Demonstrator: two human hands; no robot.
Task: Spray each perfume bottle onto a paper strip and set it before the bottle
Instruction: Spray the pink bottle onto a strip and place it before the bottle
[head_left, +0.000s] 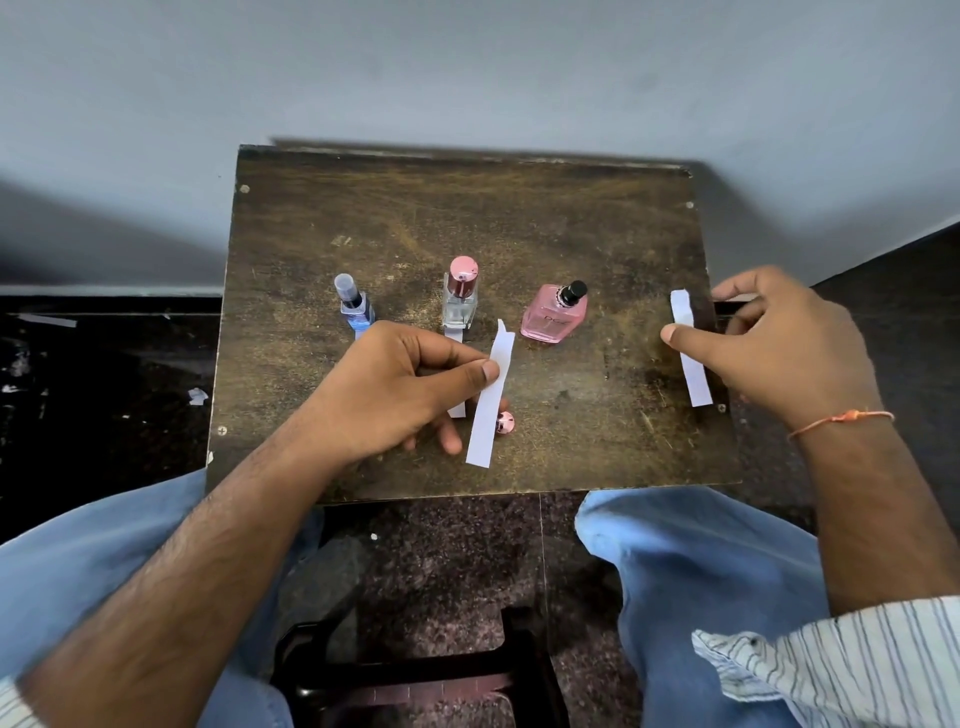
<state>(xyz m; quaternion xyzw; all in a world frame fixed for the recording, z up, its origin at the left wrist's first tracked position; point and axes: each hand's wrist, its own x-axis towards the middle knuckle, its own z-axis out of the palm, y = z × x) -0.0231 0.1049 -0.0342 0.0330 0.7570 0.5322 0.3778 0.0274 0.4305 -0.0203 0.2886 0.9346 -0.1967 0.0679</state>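
On the dark wooden worktop (597, 249) stood a blue bottle (357, 309), a clear bottle with a pink cap (460, 301) and an uncapped pink bottle (555, 317); the left hand (395, 389) pinched a paper strip (491, 400) between thumb and fingers, near the pink bottle; the right hand (779, 343), fingers loosely curled, touched another strip (690, 353) at the right edge with its thumb; a small pink cap (504, 422) lay beside the held strip.

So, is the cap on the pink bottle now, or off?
Off. The pink bottle shows its bare black sprayer, and a small pink cap lies on the table nearer the person.
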